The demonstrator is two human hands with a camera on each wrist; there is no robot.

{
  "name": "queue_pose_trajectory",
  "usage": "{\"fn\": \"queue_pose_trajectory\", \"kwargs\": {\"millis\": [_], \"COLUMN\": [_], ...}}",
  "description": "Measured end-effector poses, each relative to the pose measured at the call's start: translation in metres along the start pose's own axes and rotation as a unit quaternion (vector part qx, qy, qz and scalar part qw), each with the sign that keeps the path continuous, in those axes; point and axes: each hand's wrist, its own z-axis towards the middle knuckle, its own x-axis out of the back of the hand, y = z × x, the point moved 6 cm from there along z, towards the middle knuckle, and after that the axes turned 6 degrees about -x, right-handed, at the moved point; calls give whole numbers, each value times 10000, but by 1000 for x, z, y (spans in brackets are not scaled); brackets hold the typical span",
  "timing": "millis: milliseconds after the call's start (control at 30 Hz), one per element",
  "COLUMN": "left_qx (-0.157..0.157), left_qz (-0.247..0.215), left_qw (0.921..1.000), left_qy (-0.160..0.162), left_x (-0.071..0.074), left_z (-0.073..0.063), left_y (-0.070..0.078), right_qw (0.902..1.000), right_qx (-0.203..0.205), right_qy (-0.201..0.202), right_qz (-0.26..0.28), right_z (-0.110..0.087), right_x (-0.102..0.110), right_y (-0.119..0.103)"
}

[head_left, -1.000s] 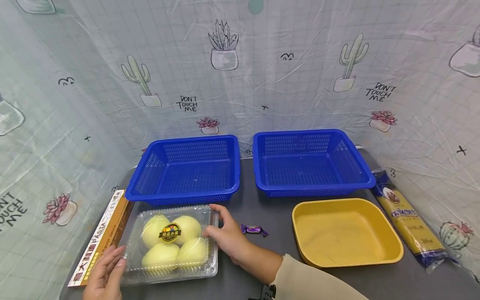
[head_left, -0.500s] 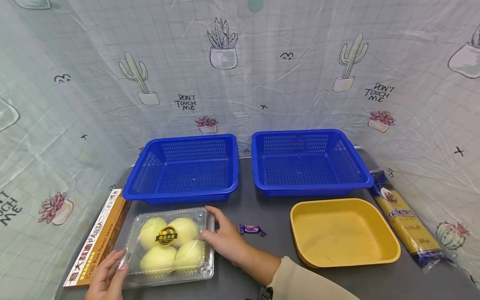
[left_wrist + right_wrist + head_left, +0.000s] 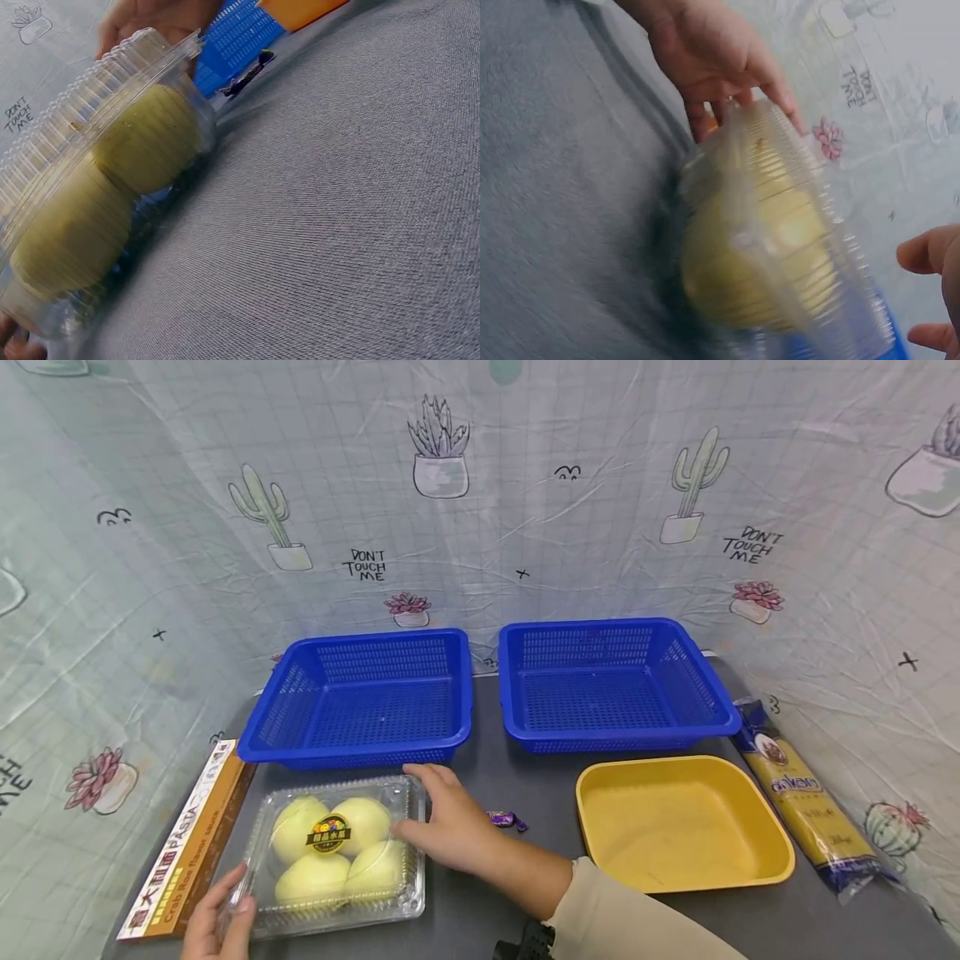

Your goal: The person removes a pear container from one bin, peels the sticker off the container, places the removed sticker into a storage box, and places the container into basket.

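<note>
A clear plastic clamshell fruit box [image 3: 330, 920] with several pale yellow-green round fruits [image 3: 362, 823] lies flat at the front left. Its lid is down and bears a black fruit label [image 3: 328, 833]. My left hand [image 3: 217, 920] grips the box's left end; in the right wrist view, the fingers of this left hand [image 3: 712, 56] span that end. At the box's far right corner is my right hand [image 3: 457, 822], fingers spread. A gap shows between its thumb and the box in the right wrist view. Behind this hand is a small purple-wrapped candy [image 3: 520, 823], partly covered.
Two blue baskets [image 3: 352, 753] [image 3: 622, 739] stand side by side at the back. Right of centre is a yellow tub [image 3: 686, 887]. A pasta bag [image 3: 813, 810] lies at the right edge, a pasta box [image 3: 183, 852] along the left. A printed curtain [image 3: 495, 518] surrounds the table.
My right hand has come slightly off the box's right edge and now covers part of the candy. The left hand stays at the left end. The view has shifted a little.
</note>
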Motion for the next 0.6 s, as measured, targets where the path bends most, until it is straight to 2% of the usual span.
{"fn": "queue_pose_trajectory", "kwargs": {"millis": [100,167,267,333,433,533,600], "left_qx": [-386,-508,-382,-125,431,1192,1628], "left_qz": [169,450,821,926,820,260,-225], "left_qw": [9991,9977,9959,9956,9949,9908,9847], "left_qy": [5,47,46,-94,-411,-579,-578], "left_x": [-1,1,4,5,3,1,1], "left_z": [1,1,1,2,1,0,0], "left_y": [1,1,-1,-3,-10,-21,-29], "right_qw": [9966,9896,9759,9674,9551,9401,9321], "right_qx": [185,299,473,626,836,1049,1180], "right_qy": [80,74,-27,-87,-158,-196,-246], "right_qz": [-798,-1406,-2132,-2454,-2837,-3237,-3414], "right_z": [-2,-4,-5,-5,-4,-2,-1], "right_x": [7,7,5,1,-5,-8,-10], "right_y": [-16,-28,-41,-48,-55,-59,-64]}}
